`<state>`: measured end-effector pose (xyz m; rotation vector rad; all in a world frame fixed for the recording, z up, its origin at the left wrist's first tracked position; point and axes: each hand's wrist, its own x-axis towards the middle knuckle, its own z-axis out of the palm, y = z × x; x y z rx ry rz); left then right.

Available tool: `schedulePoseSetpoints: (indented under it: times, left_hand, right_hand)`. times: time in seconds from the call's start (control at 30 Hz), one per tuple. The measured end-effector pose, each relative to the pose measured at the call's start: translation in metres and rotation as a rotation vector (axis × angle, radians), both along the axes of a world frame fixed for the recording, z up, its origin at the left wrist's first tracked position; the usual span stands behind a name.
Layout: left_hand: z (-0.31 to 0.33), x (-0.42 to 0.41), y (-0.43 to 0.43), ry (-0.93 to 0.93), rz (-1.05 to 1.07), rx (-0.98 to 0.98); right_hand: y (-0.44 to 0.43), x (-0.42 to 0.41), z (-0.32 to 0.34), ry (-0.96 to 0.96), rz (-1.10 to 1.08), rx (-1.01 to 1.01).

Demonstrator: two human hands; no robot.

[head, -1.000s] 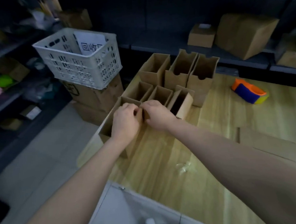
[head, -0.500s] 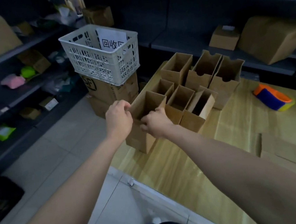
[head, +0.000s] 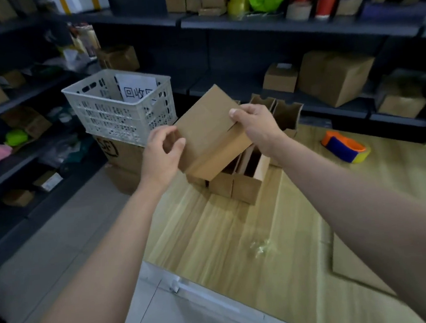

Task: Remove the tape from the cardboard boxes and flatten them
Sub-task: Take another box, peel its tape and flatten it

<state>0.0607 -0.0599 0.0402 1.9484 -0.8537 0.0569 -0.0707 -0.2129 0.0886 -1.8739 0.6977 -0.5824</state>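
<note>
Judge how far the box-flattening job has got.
Done: flattened cardboard and a crumpled tape scrap lie on the table. In hand: left hand and right hand hold one box aloft. Left: several open boxes stand beneath it.

- Dim, bluish light; the shelves (head: 298, 28) at the top of the frame lie in deep shadow.
- Soft glare on the worktop (head: 214, 239) at centre.
- Slight blur throughout; wide-angle bending at the edges.
</note>
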Motion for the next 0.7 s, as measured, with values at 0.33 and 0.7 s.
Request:
schedulePoseSetpoints:
  times: [0.33,0.7]
  left_hand:
    - [-0.001,-0.083,-0.088,-0.131,-0.23,0.106]
    - [-0.029,-0.175,-0.159,0.012,-0.499,0.358]
  right_hand:
    - [-0.056,-0.109,0.002,-0.198,-0.478,0.146]
    - [-0.091,-0.217,-0.038,-0.184,-0.855,0.219]
